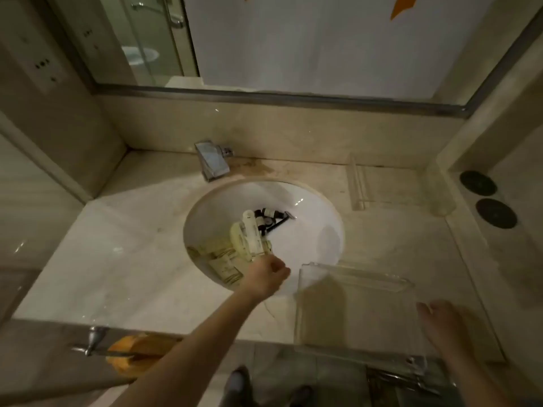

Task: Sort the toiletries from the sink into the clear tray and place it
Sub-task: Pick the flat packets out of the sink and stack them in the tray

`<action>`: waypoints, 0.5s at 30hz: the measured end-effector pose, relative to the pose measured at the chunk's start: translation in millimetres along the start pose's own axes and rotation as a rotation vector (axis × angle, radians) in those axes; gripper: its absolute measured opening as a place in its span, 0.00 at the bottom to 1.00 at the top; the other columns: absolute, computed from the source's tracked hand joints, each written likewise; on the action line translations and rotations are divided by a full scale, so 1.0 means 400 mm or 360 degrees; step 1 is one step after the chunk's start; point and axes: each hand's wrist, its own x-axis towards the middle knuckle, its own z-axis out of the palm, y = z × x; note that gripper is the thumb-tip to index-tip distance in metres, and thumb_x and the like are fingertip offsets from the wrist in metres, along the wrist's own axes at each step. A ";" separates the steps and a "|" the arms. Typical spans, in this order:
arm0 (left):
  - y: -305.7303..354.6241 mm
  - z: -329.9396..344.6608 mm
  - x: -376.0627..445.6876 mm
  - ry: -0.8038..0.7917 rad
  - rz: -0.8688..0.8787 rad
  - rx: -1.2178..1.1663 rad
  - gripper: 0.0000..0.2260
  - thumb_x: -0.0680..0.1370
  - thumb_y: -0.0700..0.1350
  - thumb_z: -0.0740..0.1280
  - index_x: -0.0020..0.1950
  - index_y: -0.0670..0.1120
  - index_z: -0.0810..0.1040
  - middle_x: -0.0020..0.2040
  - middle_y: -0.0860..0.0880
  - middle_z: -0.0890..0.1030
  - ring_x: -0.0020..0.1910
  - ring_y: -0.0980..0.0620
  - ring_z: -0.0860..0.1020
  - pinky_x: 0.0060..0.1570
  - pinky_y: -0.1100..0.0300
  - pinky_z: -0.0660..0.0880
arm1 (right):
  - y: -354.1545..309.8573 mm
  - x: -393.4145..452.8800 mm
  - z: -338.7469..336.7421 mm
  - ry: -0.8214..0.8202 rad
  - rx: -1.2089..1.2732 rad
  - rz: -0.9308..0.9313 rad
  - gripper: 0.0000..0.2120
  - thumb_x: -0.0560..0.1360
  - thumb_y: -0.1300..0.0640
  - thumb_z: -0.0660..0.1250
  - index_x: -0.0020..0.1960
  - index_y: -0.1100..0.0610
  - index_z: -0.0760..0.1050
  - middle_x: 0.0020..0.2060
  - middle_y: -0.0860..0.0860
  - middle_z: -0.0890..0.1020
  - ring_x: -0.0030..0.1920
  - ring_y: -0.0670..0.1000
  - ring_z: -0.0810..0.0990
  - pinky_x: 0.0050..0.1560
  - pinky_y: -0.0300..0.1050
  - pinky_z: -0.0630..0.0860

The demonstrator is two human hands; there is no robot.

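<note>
head: left hand [269, 276] over sink [317, 201] rim

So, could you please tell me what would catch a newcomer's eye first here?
The pile of toiletries in the white sink, with the left hand reaching in over its near rim. Next, the clear tray on the counter's front edge, right of the sink, with the right hand at its side.

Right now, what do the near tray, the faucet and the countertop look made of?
Clear tray: transparent rigid plastic or acrylic, possibly glass; the counter shows through.
Faucet: polished chromed metal, with mirror-like reflections.
Countertop: glossy beige marble-look stone, with faint veining and highlights.
</note>
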 end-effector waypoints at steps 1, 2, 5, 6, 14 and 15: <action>0.004 0.030 0.009 -0.0073 0.0007 0.0131 0.08 0.77 0.46 0.66 0.40 0.44 0.76 0.39 0.46 0.77 0.40 0.48 0.78 0.43 0.55 0.77 | -0.002 -0.015 0.016 -0.0043 0.0058 -0.0053 0.16 0.75 0.49 0.61 0.46 0.63 0.74 0.49 0.67 0.80 0.50 0.64 0.79 0.50 0.53 0.74; 0.009 0.051 0.012 -0.0087 -0.0004 0.0270 0.09 0.77 0.47 0.65 0.39 0.45 0.75 0.40 0.46 0.77 0.41 0.47 0.77 0.43 0.57 0.75 | -0.013 -0.030 0.029 -0.0090 0.0101 -0.0045 0.11 0.76 0.54 0.62 0.45 0.63 0.73 0.49 0.68 0.80 0.50 0.65 0.79 0.49 0.52 0.72; 0.006 0.112 0.015 -0.0094 -0.0096 0.0446 0.10 0.77 0.47 0.64 0.53 0.41 0.77 0.50 0.44 0.80 0.50 0.45 0.78 0.49 0.57 0.74 | -0.040 -0.063 0.084 -0.0113 0.0129 -0.0002 0.08 0.77 0.62 0.62 0.50 0.67 0.75 0.50 0.68 0.80 0.51 0.66 0.79 0.48 0.52 0.71; -0.005 0.113 0.016 -0.0048 -0.0145 0.0466 0.11 0.77 0.45 0.63 0.57 0.41 0.75 0.55 0.43 0.79 0.54 0.44 0.78 0.50 0.56 0.73 | -0.050 -0.073 0.097 -0.0080 0.0100 -0.0033 0.09 0.77 0.63 0.61 0.50 0.68 0.75 0.49 0.68 0.80 0.50 0.66 0.79 0.48 0.52 0.72; -0.144 -0.054 -0.016 0.0279 -0.0348 0.0482 0.12 0.76 0.38 0.59 0.58 0.42 0.72 0.54 0.42 0.79 0.52 0.42 0.77 0.50 0.52 0.76 | -0.177 -0.187 0.203 -0.0295 -0.0198 -0.0414 0.04 0.77 0.59 0.60 0.44 0.58 0.67 0.46 0.65 0.81 0.47 0.63 0.80 0.44 0.50 0.72; -0.165 -0.079 -0.020 0.0299 -0.0384 0.0499 0.11 0.75 0.38 0.59 0.57 0.42 0.73 0.54 0.43 0.79 0.50 0.43 0.78 0.50 0.52 0.76 | -0.196 -0.202 0.216 -0.0343 -0.0220 -0.0444 0.05 0.77 0.59 0.60 0.43 0.58 0.66 0.45 0.63 0.81 0.46 0.63 0.80 0.43 0.49 0.73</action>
